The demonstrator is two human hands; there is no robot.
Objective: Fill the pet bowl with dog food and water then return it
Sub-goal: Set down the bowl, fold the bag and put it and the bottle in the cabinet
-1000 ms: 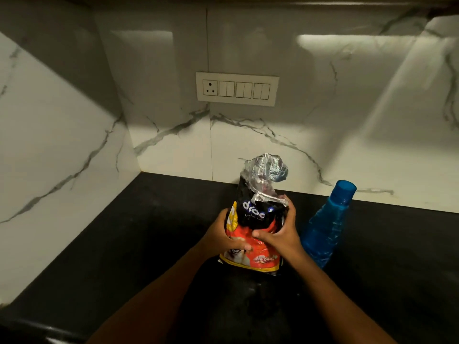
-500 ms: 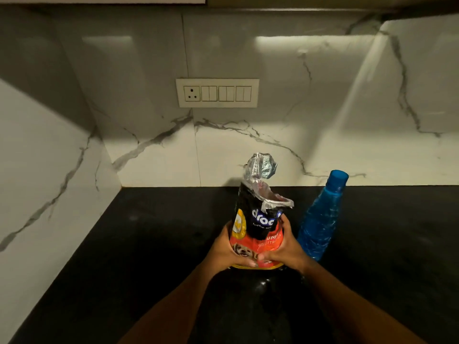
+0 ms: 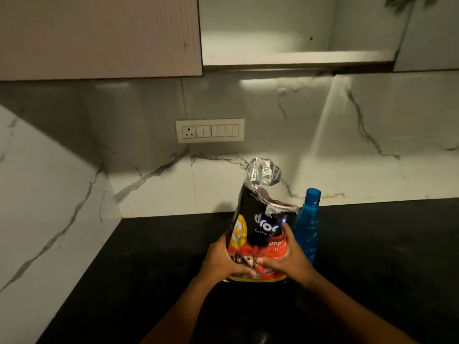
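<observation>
Upright black-and-red foil dog food bag [image 3: 260,234] near counter [image 3: 154,256] back edge, clasped low by left hand [image 3: 223,260] and right hand [image 3: 285,259]; long axis vertical, crumpled mouth above. Blue plastic water bottle [image 3: 306,227] just right.

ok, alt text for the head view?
Both hands, left hand and right hand, hold an upright dog food bag on a black counter. A capped blue bottle stands just right of it, before a marble backsplash.

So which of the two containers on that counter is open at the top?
The black-and-red dog food bag held in both hands: its crumpled foil top is torn open. The blue plastic bottle beside it is capped.
</observation>
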